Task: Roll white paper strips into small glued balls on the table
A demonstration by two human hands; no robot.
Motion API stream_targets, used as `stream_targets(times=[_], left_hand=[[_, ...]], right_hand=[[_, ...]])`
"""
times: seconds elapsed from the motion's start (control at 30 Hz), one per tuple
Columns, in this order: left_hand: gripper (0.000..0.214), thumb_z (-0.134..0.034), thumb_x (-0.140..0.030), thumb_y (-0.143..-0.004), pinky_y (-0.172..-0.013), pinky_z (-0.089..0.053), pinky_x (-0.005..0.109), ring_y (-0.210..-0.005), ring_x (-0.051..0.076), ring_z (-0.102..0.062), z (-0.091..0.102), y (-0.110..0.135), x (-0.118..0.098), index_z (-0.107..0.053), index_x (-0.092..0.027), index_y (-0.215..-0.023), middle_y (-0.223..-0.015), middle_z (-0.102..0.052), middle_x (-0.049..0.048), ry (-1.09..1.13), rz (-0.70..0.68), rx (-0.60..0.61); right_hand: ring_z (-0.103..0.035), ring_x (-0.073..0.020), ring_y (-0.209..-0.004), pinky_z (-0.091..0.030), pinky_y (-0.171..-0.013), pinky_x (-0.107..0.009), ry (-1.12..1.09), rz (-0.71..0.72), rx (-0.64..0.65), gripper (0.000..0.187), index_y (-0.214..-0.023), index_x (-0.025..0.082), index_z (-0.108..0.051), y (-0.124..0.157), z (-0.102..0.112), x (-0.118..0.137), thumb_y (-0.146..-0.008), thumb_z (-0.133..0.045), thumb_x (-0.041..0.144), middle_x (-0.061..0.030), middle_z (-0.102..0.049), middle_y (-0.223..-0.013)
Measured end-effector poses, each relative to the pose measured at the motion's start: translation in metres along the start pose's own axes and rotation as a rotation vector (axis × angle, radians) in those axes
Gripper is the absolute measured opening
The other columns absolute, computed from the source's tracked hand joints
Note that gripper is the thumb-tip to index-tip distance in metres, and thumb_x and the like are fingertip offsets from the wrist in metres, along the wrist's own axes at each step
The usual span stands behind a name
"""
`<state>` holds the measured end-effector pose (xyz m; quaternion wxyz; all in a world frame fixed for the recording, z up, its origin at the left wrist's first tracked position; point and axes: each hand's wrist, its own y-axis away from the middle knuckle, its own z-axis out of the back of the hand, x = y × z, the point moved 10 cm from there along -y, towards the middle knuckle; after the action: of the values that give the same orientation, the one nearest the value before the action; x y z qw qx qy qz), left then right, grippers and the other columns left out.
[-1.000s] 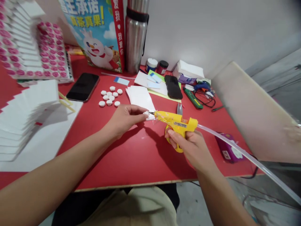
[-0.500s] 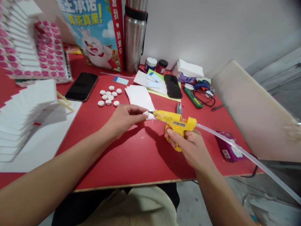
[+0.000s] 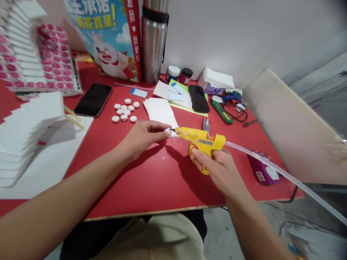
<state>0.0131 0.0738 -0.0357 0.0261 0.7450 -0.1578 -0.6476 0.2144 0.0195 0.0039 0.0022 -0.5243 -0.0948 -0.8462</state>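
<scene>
My right hand (image 3: 210, 159) is wrapped round the handle of a yellow hot glue gun (image 3: 199, 139), with a long clear glue stick (image 3: 260, 159) trailing out of its back. The gun's nozzle points left and meets a small white round piece (image 3: 167, 132). Thumb and fingers of my left hand (image 3: 148, 135) pinch that piece; part of it is hidden by them. Just behind lies a stack of white cards (image 3: 161, 110). Several similar white round pieces (image 3: 124, 110) sit in a loose group on the red table (image 3: 141, 191), beyond my left hand.
At left are fanned white boards (image 3: 27, 133) and a black phone (image 3: 93, 100). A steel bottle (image 3: 154, 47) and a printed bag (image 3: 108, 43) stand at the back. Pliers (image 3: 206, 124), a second phone (image 3: 198, 98), a green tool (image 3: 221, 111) and a purple box (image 3: 262, 169) lie to the right.
The view has shifted very slightly. Both hands hold nearly the same pose, with the nozzle still at the white round piece.
</scene>
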Motion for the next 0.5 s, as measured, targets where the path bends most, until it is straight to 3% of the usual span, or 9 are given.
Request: stream_targets(times=[0.5], left_hand=[[0.042,-0.091,-0.030,-0.068,-0.085,-0.057,0.035,-0.077,0.018,-0.072,-0.0009,-0.0029,0.0086,-0.081,-0.013,-0.105,-0.091,-0.080,0.0108,0.140,0.038,0.016]], right_hand=[[-0.053,-0.0141,-0.063,-0.041,-0.061,-0.028,-0.022,0.006,-0.020,0.038,-0.067,0.017,-0.062,-0.0003,0.0019,0.0023,-0.093,-0.064,0.045,-0.0025,-0.057,-0.066]])
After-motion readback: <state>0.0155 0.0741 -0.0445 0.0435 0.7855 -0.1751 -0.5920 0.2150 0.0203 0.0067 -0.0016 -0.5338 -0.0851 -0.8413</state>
